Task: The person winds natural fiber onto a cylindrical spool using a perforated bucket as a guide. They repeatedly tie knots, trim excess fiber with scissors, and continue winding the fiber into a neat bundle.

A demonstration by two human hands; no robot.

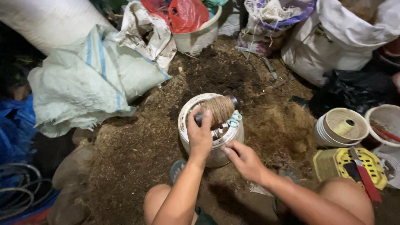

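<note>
A white plastic jar [216, 155] stands on the dirt floor between my knees. Across its open mouth lies a spool of brown twine [220, 109] on a dark rod. My left hand [200, 134] grips the near end of that rod, fingers curled over it. My right hand [243, 159] rests by the jar's lower right side, fingers bent and touching its wall. A pair of teal-handled scissors [234, 119] sits at the jar's rim, next to the spool.
Woven sacks [89, 79] lie to the left and more sacks [333, 41] at the back right. A white bucket with red bags [196, 37] stands behind. At right are stacked white bowls with a thread cone [343, 127], a yellow basket [354, 164] and a red-handled knife [366, 177].
</note>
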